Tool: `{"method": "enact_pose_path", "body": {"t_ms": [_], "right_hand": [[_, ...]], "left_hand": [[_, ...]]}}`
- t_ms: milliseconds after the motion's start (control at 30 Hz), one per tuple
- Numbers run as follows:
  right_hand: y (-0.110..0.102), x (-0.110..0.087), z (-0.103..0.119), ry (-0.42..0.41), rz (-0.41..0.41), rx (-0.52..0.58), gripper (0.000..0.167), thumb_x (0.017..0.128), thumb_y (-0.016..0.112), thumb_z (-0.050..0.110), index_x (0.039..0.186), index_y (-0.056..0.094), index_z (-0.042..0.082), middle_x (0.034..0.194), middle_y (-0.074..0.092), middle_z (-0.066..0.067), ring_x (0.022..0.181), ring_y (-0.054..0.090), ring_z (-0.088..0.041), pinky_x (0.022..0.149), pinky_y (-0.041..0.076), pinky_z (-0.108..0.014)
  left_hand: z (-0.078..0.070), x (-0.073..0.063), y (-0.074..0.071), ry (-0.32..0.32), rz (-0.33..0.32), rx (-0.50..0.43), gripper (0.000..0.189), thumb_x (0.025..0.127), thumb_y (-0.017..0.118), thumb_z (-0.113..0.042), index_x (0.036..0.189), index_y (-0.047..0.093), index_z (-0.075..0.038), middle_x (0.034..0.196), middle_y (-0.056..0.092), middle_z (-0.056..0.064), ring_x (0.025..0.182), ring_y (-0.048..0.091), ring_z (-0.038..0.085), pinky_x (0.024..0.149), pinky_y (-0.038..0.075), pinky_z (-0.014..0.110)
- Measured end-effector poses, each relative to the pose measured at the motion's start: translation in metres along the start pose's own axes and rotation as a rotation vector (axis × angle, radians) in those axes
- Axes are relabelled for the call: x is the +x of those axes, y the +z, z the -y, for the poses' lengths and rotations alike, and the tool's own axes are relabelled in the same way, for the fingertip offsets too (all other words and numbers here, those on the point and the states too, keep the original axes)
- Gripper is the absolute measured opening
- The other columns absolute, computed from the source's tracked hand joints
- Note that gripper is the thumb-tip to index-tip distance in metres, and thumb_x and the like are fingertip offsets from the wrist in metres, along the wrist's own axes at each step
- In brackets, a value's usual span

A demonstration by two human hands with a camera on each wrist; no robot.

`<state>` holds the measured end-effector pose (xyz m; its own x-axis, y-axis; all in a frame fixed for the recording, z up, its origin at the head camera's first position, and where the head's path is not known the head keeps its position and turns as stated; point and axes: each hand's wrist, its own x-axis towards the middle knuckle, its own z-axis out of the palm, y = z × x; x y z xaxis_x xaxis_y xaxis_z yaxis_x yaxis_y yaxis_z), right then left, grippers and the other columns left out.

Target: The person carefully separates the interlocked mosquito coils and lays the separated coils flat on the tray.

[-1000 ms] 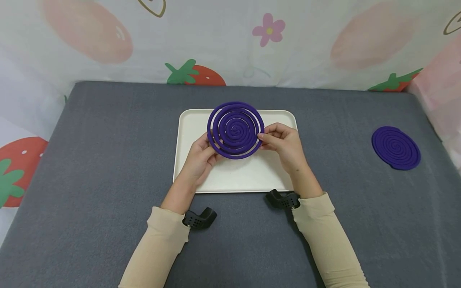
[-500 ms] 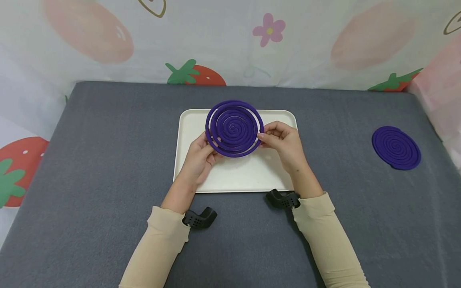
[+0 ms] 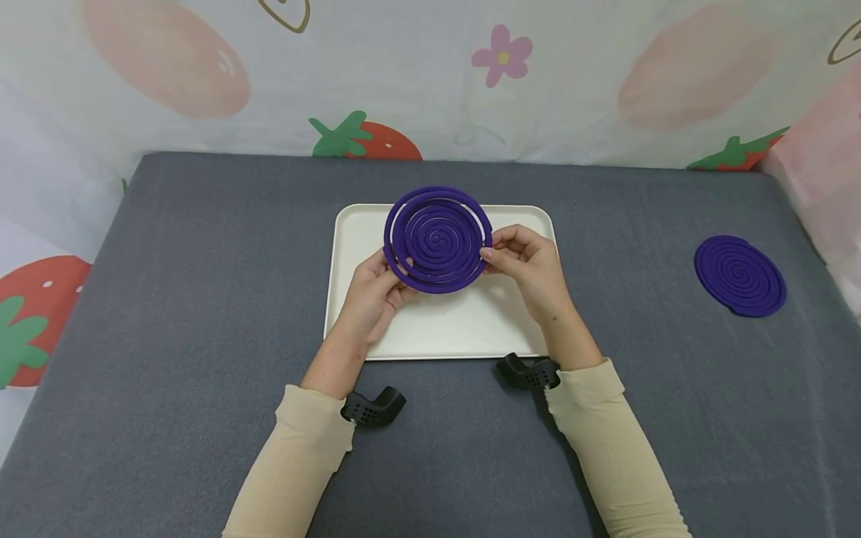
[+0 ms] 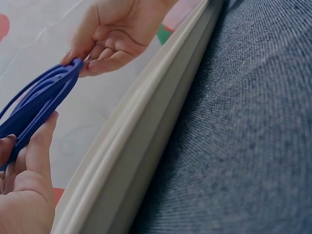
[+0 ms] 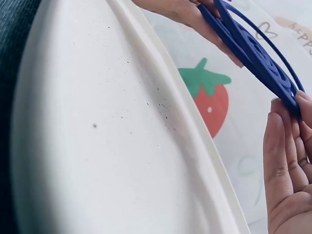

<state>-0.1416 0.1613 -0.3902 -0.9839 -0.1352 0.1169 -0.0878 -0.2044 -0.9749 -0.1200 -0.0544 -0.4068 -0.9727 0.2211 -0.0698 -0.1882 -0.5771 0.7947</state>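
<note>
Above a white tray (image 3: 471, 325) I hold a dark purple spiral mosquito coil (image 3: 439, 239) with both hands. Its outer loop stands apart from the tighter inner rings, and in the left wrist view the coil (image 4: 41, 97) shows edge-on with its loops spread. My left hand (image 3: 372, 295) grips the lower left rim between thumb and fingers, some of which are hidden behind the coil. On the right rim, my right hand (image 3: 534, 273) pinches the outer loop with thumb and fingertips. The right wrist view shows the right hand's fingers (image 5: 275, 141) just under the coil's edge.
A second purple mosquito coil (image 3: 740, 276), tightly wound, lies flat on the grey tablecloth (image 3: 202, 299) at the far right. A curtain (image 3: 572, 82) with strawberries and flowers hangs behind the table. Black cameras sit on both wrists.
The held coil has shifted slightly up and left, and the gaps between its inner rings look narrower. Both hands keep their grip; the right has risen slightly.
</note>
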Motion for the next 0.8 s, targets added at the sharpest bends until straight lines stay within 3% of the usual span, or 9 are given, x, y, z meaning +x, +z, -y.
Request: {"method": "enact_pose_path", "body": {"t_ms": [300, 567, 800], "right_hand": [[0.0005, -0.0003, 0.0011, 0.048, -0.017, -0.025, 0.019, 0.081, 0.064, -0.013, 0.083, 0.065, 0.005, 0.074, 0.064, -0.004, 0.064, 0.064, -0.012, 0.062, 0.057, -0.028], [0.0006, -0.0016, 0.0011, -0.021, 0.016, -0.006, 0.014, 0.079, 0.072, -0.006, 0.085, 0.065, 0.005, 0.077, 0.062, -0.007, 0.066, 0.064, -0.012, 0.062, 0.056, -0.026], [0.0007, -0.0010, 0.0012, -0.011, -0.014, -0.020, 0.019, 0.082, 0.062, -0.014, 0.084, 0.062, 0.005, 0.074, 0.062, -0.004, 0.063, 0.062, -0.011, 0.061, 0.055, -0.025]], "left_hand": [[-0.0001, -0.0002, -0.0005, 0.005, 0.002, 0.010, 0.024, 0.097, 0.039, 0.007, 0.116, 0.050, -0.002, 0.095, 0.067, 0.002, 0.083, 0.066, 0.011, 0.076, 0.055, 0.026], [0.0001, 0.0005, -0.0007, -0.017, 0.019, -0.052, 0.024, 0.098, 0.036, 0.007, 0.117, 0.049, 0.000, 0.097, 0.067, 0.004, 0.086, 0.066, 0.013, 0.076, 0.055, 0.028], [0.0005, -0.0005, 0.0002, -0.038, 0.039, -0.054, 0.028, 0.095, 0.037, 0.012, 0.114, 0.050, -0.005, 0.096, 0.063, 0.003, 0.078, 0.063, 0.012, 0.071, 0.054, 0.025]]}}
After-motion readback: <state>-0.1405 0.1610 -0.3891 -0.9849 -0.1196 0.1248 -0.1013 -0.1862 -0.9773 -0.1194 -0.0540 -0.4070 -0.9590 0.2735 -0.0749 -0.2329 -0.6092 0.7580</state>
